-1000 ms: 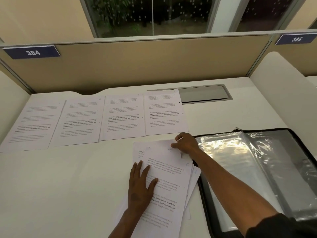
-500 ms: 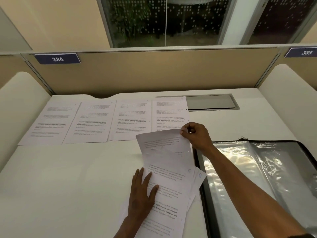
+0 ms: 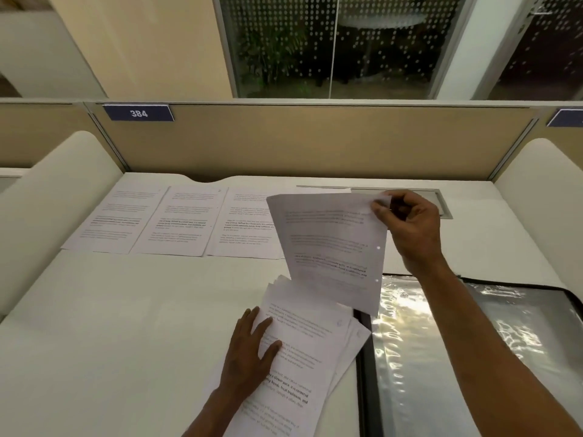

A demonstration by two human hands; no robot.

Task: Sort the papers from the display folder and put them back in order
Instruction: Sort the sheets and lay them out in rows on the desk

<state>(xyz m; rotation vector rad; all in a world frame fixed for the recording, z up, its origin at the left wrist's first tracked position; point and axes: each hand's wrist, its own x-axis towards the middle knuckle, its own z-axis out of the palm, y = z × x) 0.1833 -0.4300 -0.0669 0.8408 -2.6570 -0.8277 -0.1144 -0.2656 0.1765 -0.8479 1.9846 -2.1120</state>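
My right hand (image 3: 407, 225) pinches the top right corner of one printed sheet (image 3: 331, 247) and holds it in the air above the desk, tilted, with punch holes along its right edge. My left hand (image 3: 249, 351) lies flat with spread fingers on a loose stack of printed papers (image 3: 303, 357) near the desk's front. A row of sheets (image 3: 176, 220) lies side by side at the back of the desk; the lifted sheet hides the rightmost part of the row. The open display folder (image 3: 473, 357), black-edged with shiny clear sleeves, lies to the right of the stack.
The white desk (image 3: 110, 326) is closed in by a beige back partition (image 3: 315, 140) with a label reading 384, and by rounded white side dividers (image 3: 53, 197). A grey cable hatch (image 3: 441, 205) is set in the desk behind my right hand.
My right hand has lifted the top sheet off the stack and carried it up and toward the back of the desk. My left hand stays on the stack. The camera has tilted upward.
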